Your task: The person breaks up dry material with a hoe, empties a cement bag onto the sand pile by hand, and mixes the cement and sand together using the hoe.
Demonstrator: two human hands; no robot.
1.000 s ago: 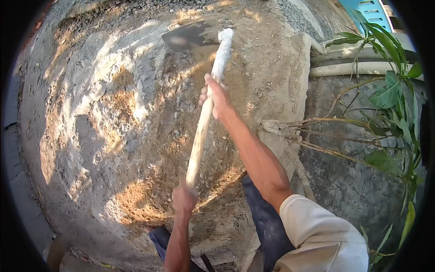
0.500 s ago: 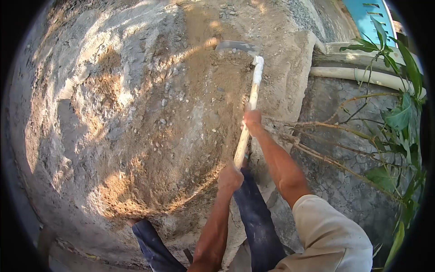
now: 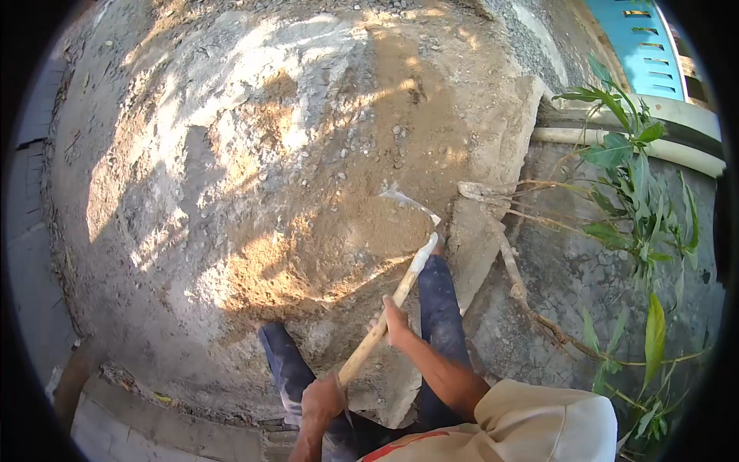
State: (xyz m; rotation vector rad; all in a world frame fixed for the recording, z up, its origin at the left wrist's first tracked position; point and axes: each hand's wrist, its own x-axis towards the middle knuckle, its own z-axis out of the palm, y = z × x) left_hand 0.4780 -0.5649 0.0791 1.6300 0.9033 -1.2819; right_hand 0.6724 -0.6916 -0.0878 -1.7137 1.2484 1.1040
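A hoe (image 3: pixel 379 331) with a pale wooden handle slants up and to the right from my body. My left hand (image 3: pixel 323 397) is closed round the handle near its butt end. Farther up the shaft, my right hand (image 3: pixel 396 322) is wrapped round it as well. The hoe's metal blade (image 3: pixel 412 205) meets the loose brown soil (image 3: pixel 369 231), and part of its edge is hidden by dirt. White material coats the handle where it joins the blade, close to my right leg (image 3: pixel 440 296).
A concrete edge (image 3: pixel 500 146) runs along the soil's right side. Bare branches (image 3: pixel 519 285) and a leafy plant (image 3: pixel 635 192) spread over the cracked ground at right. Behind them lies a pale pipe (image 3: pixel 570 136). Grey paving (image 3: pixel 131 427) borders the lower left.
The hoe has come back toward my legs, with both hands lower and farther left. Its blade has moved from the far soil to near my right foot. The camera view has shifted too.
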